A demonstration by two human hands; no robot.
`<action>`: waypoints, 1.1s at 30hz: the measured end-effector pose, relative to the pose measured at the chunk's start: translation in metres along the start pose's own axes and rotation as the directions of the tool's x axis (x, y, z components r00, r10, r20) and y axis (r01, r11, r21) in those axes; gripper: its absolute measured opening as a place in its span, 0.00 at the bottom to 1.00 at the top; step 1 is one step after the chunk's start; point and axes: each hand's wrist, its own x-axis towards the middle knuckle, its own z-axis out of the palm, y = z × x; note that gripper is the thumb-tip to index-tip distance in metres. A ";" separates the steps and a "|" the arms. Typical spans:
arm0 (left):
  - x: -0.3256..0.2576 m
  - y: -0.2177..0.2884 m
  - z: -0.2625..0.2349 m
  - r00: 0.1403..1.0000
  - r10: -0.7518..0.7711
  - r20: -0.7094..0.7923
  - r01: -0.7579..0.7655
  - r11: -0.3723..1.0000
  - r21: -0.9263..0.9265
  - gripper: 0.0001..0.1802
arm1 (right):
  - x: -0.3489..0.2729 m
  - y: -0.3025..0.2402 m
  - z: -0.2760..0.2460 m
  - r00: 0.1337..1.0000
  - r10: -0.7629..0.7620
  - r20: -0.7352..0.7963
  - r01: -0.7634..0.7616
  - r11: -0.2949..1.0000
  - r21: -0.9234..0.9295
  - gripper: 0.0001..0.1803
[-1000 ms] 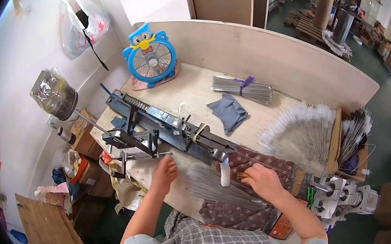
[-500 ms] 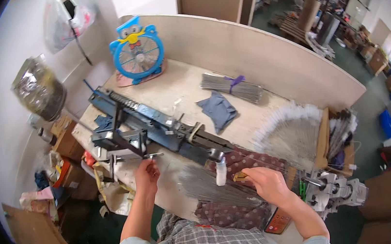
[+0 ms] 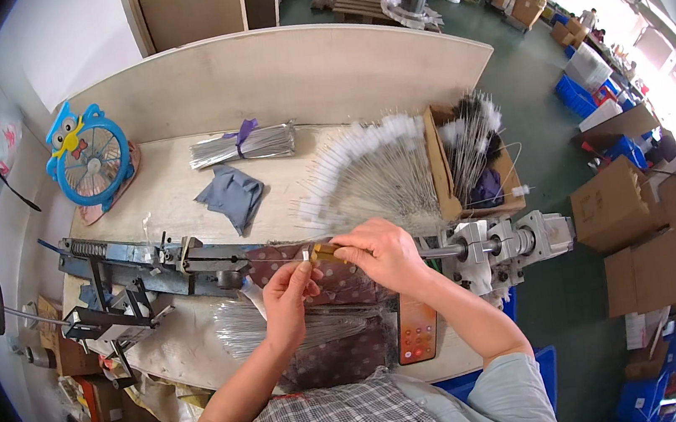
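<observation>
My left hand [image 3: 287,295] is closed in a pinch, with a small white piece [image 3: 305,255] at its fingertips. Close on its right, my right hand [image 3: 384,254] grips a small brass-coloured block [image 3: 325,252], and the two pieces nearly meet. I cannot tell whether they touch. Just left of the hands ends a long blue-black metal jig [image 3: 209,256] with a spring on it. Below lie a bundle of thin metal wires [image 3: 243,328] and a white tube-like thing [image 3: 254,297], partly behind my left hand. A brown dotted cloth [image 3: 336,363] lies under the wires.
Behind the hands, white-tipped wire brushes [image 3: 374,164] lie fanned beside a cardboard box [image 3: 441,169] of more. A motor-like metal machine [image 3: 519,241] stands right, a phone [image 3: 417,329] near the front edge. Further back are a grey cloth [image 3: 233,197], a tied wire bundle [image 3: 262,143] and a blue fan [image 3: 93,165].
My view has swung to the right. My left hand has left the lever mechanism on the jig and come beside my right hand, with a small white piece in it. The right hand still holds the brass-coloured block.
</observation>
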 end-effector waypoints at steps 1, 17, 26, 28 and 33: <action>0.000 -0.001 0.002 1.000 0.000 -0.002 0.000 1.000 0.007 0.09 | -0.001 0.002 -0.002 1.000 0.001 -0.003 -0.001 1.000 0.007 0.11; -0.005 0.012 -0.009 0.979 0.000 -0.204 -0.006 1.000 -0.028 0.09 | 0.010 -0.013 -0.004 0.976 -0.215 0.022 0.216 0.968 -0.125 0.09; -0.010 0.022 -0.016 0.977 -0.121 -0.177 0.079 0.971 -0.224 0.10 | 0.044 -0.029 0.057 0.991 -0.055 0.125 0.068 0.992 -0.104 0.09; -0.010 0.024 -0.016 0.974 -0.122 -0.190 0.080 0.973 -0.215 0.12 | 0.045 -0.029 0.052 0.986 -0.052 0.159 0.063 0.996 -0.062 0.10; -0.011 0.023 -0.019 0.985 -0.092 -0.143 0.078 0.992 -0.100 0.18 | 0.051 -0.035 0.045 0.908 0.228 0.351 -0.291 0.947 0.136 0.12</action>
